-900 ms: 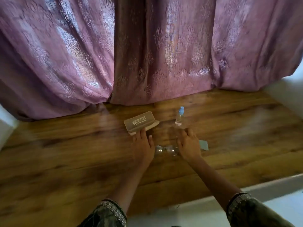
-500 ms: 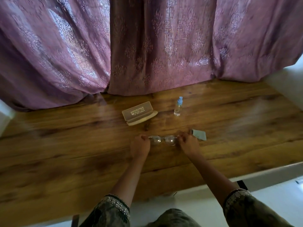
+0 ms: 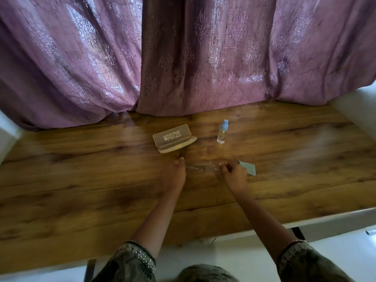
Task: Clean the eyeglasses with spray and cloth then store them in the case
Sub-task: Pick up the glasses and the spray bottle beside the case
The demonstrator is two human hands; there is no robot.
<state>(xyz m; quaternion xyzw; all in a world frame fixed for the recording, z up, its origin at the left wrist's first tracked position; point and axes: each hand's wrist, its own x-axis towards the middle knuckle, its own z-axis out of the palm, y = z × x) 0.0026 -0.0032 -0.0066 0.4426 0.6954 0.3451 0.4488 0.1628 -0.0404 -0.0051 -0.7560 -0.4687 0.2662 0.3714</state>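
Eyeglasses sit mid-tabletop, left grip and right grip each pinching one end; we judge this steadies the frame. Cloth lies just right, with spray bottle and open case farther back, within reach.

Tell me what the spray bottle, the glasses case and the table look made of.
Spray bottle: likely clear plastic, see-through body, pale blue cap.
Glasses case: probably hard tan plastic, smooth lid with printed text.
Table: wood or wood-look laminate; brown grain, slight sheen.
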